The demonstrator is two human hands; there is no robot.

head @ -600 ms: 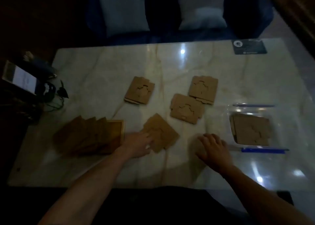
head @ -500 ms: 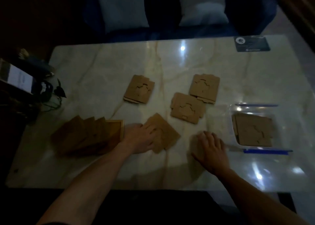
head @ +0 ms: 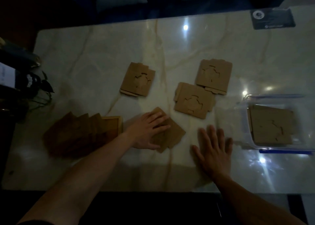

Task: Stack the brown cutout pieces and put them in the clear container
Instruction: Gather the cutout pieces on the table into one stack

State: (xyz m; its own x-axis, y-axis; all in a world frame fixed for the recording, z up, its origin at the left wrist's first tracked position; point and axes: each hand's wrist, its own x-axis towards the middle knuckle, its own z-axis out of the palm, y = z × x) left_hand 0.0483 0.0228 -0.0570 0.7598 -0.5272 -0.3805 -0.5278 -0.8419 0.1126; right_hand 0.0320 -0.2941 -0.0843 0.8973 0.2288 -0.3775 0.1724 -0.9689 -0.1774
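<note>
1. Brown card under my left hand (head: 148, 131): palm and fingers lie flat on the near stack of cutout pieces (head: 171, 133), thumb along its near edge. Pressing down, not clamped around it.
2. That stack sits skewed, corners pointing toward and away from me, pieces slightly fanned at the near edge.
3. My right hand (head: 213, 151) is spread, fingers apart, palm down on the marble table (head: 102, 57), holding nothing. It sits between the near stack and the clear container (head: 245, 127).
4. Clear container is at my right, blue strips along its near and far edges. A pile of brown pieces (head: 271, 124) already lies flat inside it.
5. Three more cutout stacks lie loose on the table beyond my hands: left stack (head: 137, 79), middle stack (head: 193, 100), far-right stack (head: 214, 75). Middle and far-right stacks are just beside each other, corners nearly touching; cannot tell if they overlap.
6. Left of my left hand: a wooden frame (head: 112, 127) with darker brown boards (head: 73, 132) fanned out beside it.
7. Far right corner of the table: a dark card (head: 272, 19). Left edge: dark clutter, too dim to identify.
</note>
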